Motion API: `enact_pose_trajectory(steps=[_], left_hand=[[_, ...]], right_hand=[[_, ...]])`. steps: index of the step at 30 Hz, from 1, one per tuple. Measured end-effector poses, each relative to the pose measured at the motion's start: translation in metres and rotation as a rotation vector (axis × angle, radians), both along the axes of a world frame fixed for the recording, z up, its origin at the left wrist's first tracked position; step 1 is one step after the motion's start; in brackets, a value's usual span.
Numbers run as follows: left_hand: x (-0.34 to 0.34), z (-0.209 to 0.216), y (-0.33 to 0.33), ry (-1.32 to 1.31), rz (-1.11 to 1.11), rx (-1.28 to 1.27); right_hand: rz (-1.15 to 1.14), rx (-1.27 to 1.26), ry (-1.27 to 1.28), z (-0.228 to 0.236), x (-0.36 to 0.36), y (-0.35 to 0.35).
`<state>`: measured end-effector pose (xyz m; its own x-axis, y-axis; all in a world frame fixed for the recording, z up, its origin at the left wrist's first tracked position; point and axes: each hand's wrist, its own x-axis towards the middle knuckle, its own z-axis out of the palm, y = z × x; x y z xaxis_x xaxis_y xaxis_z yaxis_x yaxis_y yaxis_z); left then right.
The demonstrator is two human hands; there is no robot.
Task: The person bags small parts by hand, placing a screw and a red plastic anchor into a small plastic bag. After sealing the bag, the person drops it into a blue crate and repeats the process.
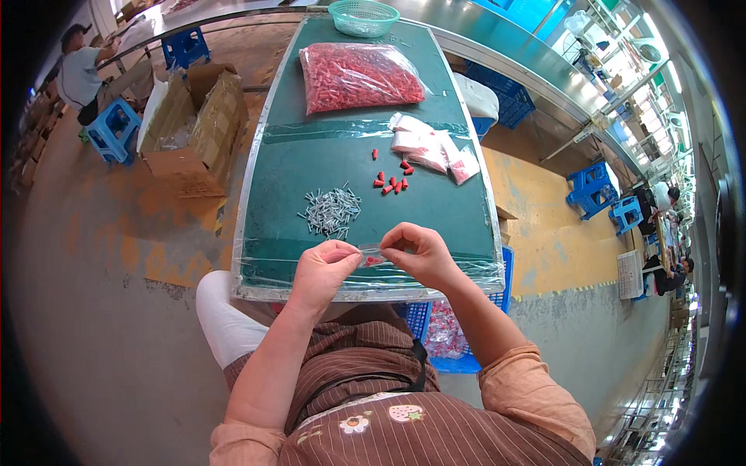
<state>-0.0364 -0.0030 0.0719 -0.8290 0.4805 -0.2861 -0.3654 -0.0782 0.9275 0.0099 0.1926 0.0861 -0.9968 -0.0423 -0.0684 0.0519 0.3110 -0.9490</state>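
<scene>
Between my two hands, just above the near edge of the green table (350, 151), is a small clear plastic bag (371, 252) with something red inside. My left hand (325, 268) pinches its left side between thumb and fingers. On the other side, my right hand (420, 252) pinches the bag's right corner. Beyond my left hand lies a heap of silver screws (332, 212). Several small red plastic plugs (393, 183) are scattered past my right hand. Farther off at the right is a loose pile of small clear bags (430, 146), some with red in them.
A large clear bag of red plugs (361, 78) lies at the table's far part, with a green basket (364, 19) behind it. Below the near right corner stands a blue crate (466, 362) of filled bags. An open cardboard box (190, 132) and blue stools (115, 128) are left.
</scene>
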Motion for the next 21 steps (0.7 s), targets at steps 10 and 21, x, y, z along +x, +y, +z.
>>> enact_pose_trajectory(steps=[10, 21], left_hand=[[0.004, 0.007, 0.005, -0.033, 0.041, 0.133], [0.010, 0.008, 0.010, 0.012, 0.043, 0.136]], right_hand=[[-0.140, -0.222, 0.013, 0.003, 0.003, -0.004], [-0.163, -0.252, 0.096, 0.000, 0.009, -0.005]])
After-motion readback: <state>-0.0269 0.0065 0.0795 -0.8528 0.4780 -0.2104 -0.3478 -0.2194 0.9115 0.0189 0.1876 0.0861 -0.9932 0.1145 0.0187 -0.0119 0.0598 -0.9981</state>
